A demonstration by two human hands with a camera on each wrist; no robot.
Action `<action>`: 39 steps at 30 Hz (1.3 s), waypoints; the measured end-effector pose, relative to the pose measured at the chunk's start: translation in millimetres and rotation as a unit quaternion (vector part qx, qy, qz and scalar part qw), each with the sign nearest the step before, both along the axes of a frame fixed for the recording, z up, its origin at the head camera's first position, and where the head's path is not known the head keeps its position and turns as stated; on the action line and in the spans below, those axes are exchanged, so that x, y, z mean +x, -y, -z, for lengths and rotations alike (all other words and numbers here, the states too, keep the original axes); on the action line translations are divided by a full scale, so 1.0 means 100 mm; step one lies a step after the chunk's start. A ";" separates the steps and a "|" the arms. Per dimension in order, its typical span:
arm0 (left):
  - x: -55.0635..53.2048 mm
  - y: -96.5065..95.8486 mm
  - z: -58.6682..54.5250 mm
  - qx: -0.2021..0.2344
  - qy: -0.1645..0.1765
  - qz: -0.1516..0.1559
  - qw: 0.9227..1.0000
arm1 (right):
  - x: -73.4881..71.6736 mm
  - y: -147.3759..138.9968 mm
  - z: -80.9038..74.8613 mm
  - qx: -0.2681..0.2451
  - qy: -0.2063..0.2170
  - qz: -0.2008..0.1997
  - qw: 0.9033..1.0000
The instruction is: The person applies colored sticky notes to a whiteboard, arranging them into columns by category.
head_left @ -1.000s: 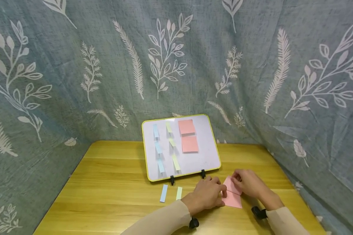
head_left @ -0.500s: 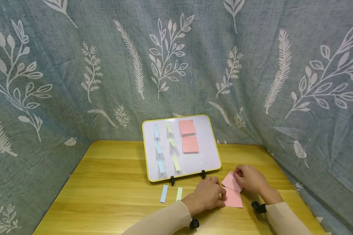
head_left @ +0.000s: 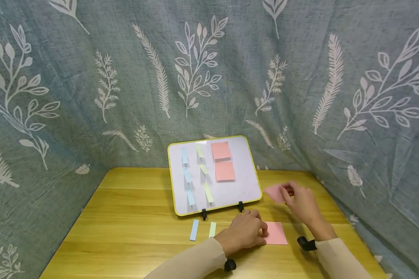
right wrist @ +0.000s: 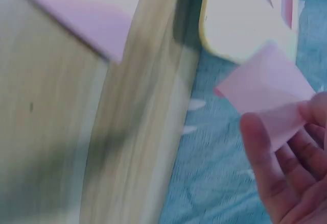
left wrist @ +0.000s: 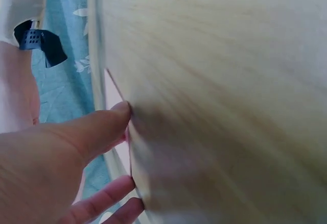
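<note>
A single pink sticky note [head_left: 274, 192] is pinched between the thumb and fingers of my right hand [head_left: 302, 205], raised near the board's lower right corner. The right wrist view shows the note [right wrist: 268, 78] bent between the fingertips. My left hand [head_left: 243, 230] holds the pink sticky note pad [head_left: 276, 233] on the table by its left side. In the left wrist view, the thumb and fingertips rest along the edge of the pad [left wrist: 113, 94]. Part of the pad is hidden behind the left hand.
Behind the hands a small whiteboard [head_left: 246, 166] leans back on black feet. It bears blue strips [head_left: 184, 156], green strips [head_left: 208, 193] and two pink notes [head_left: 225, 171]. A blue strip pad [head_left: 194, 230] and a green one [head_left: 212, 229] lie left of my left hand.
The pink note has come off the pad and moved up, away from it, in my right hand. My left hand has stayed at the pad.
</note>
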State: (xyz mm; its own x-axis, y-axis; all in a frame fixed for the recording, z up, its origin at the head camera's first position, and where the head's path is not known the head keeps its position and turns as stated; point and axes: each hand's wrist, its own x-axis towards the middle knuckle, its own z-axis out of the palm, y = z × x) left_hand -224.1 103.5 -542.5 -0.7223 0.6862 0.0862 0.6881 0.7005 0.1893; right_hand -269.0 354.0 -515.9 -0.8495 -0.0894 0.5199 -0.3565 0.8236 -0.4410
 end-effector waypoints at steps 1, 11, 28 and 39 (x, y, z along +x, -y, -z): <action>0.00 0.01 -0.01 0.000 0.002 0.004 1.000 | 0.01 0.04 0.01 -0.012 -0.012 -0.011 1.000; 0.03 0.23 -0.11 0.033 0.007 0.015 0.999 | 0.06 0.52 0.03 -0.033 -0.125 -0.083 0.988; -0.13 0.84 -0.31 0.064 -0.131 -0.054 0.988 | 0.04 1.07 0.25 -0.011 -0.137 -0.157 0.978; -0.26 1.11 -0.30 0.081 -0.167 -0.096 0.978 | 0.04 1.25 0.27 -0.009 -0.109 -0.151 0.983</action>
